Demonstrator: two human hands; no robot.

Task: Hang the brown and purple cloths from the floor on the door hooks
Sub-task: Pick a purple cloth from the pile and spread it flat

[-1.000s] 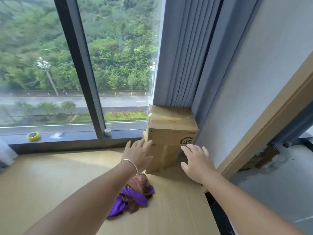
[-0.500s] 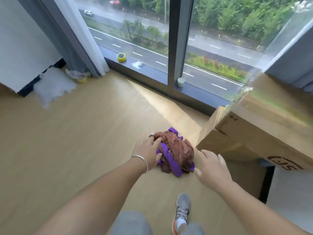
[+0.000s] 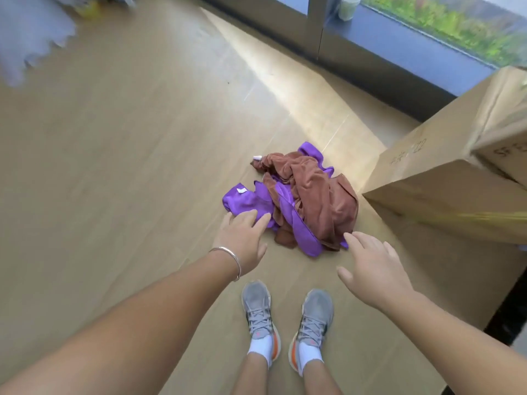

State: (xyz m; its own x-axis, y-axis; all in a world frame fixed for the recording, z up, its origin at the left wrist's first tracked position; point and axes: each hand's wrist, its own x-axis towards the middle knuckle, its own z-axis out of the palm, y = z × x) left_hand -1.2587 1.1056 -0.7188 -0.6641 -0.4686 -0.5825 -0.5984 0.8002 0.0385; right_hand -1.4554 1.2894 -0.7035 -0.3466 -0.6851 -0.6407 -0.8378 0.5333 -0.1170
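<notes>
The brown and purple cloths are basically where the whole job starts, and honestly nothing's been picked up yet as far as I can see. Going from the left of the frame: upper left there's a blurry pale sheet (image 3: 31, 38) on the floor, too smeared to say what it is. Then lots of bare wood floor (image 3: 114, 166). Coming in from the lower left is the left hand (image 3: 242, 240) with a thin bracelet (image 3: 231, 259) on the wrist, fingers straight and relaxed, tips right at the near edge of the purple cloth (image 3: 245, 202), can't tell if it's actually touching or just over it. Middle of the frame, the purple one is tangled up with the brown cloth (image 3: 313, 189), which is heaped mostly on top and toward the right, all in one crumpled pile on the floor. Bottom centre you can see two grey sneakers (image 3: 285, 317) just short of the pile. Then the right hand (image 3: 370, 269), fingers spread and loose, holding nothing, fingertips just beside the pile's lower right corner. Far right is a stack of cardboard boxes (image 3: 445, 178), close to the pile but not touching it. So progress-wise: zero cloths lifted, zero hung. Still left, I'd say: grab both, separate them, get to the door hooks, which aren't in view at all.
</notes>
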